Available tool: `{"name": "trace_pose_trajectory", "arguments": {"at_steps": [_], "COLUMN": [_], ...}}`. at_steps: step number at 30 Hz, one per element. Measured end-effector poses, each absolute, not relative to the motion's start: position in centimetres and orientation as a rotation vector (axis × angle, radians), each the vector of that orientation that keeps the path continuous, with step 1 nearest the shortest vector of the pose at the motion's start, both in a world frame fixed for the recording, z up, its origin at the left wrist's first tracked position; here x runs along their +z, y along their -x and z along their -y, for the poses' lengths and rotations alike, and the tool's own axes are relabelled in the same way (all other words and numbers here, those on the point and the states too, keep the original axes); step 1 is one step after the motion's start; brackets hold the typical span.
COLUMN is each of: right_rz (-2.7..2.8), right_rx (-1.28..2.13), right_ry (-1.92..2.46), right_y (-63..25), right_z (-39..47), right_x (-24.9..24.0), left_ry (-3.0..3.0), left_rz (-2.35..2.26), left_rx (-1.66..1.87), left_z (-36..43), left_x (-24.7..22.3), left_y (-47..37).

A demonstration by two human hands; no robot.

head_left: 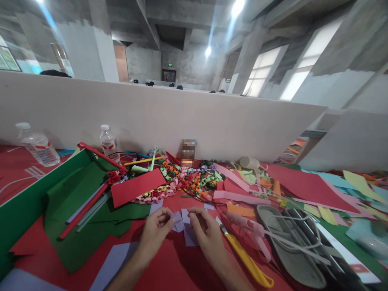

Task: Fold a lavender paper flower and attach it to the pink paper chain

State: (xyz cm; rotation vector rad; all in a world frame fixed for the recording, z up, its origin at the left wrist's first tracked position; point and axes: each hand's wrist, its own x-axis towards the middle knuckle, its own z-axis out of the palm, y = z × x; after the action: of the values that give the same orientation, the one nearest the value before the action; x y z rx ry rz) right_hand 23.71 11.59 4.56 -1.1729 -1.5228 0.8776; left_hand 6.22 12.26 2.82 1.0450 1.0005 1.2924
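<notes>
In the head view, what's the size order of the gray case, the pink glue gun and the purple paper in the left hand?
1. Gray case, largest
2. Pink glue gun
3. Purple paper in the left hand

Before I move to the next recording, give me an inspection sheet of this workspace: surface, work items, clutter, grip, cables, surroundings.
Surface: red tabletop, partly covered by paper.
Work items: small purple paper piece; larger purple strip beside the right hand.
Clutter: paper chains, red card, green sheets; yellow knife and pink glue gun to the right.
Grip: left hand pinches the small piece; whether the right holds anything is unclear.
Cables: pale cord loops over the grey case.
Surroundings: white partition behind, two water bottles near it.
</notes>
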Motion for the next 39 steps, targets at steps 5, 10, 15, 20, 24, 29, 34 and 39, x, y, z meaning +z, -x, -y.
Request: {"name": "trace_pose_trajectory", "arguments": {"at_steps": [5, 10, 15, 20, 24, 29, 34, 39], "right_rz": [1.768, 1.858, 1.876, 1.845, 1.842, 1.861, 1.876, 1.851], "right_rx": [0.730, 0.584, 0.445, 0.479, 0.463, 0.391, 0.373, 0.431], "right_ry": [1.114, 1.081, 1.019, 1.071, 1.087, 1.030, 1.004, 1.042], "right_y": [-23.5, -23.4, -23.4, -23.4, -23.4, -23.5, -23.6, -23.6], "right_z": [-11.3, -11.4, -11.5, -11.4, -11.4, -11.5, -11.5, -11.3], "right_x": [4.9, 4.1, 3.1, 3.8, 4.0, 3.4, 3.2, 3.6], "left_ry": [-0.911, -0.810, -0.721, -0.696, -0.656, -0.581, -0.600, -0.649], "left_rz": [-0.957, -0.957, -0.975, -0.978, -0.956, -0.962, -0.959, -0.989], "left_rx": [1.216, 1.165, 1.174, 1.216, 1.219, 1.181, 1.210, 1.196], "left_z": [-11.9, -11.3, -11.3, -11.4, -11.3, -11.4, -11.6, -11.6], "left_x": [3.2, 4.6, 4.8, 4.1, 3.4, 2.8, 2.6, 3.0], "left_y": [-6.2, -6.5, -6.7, -6.8, -6.9, -6.9, -6.9, -6.9]}}
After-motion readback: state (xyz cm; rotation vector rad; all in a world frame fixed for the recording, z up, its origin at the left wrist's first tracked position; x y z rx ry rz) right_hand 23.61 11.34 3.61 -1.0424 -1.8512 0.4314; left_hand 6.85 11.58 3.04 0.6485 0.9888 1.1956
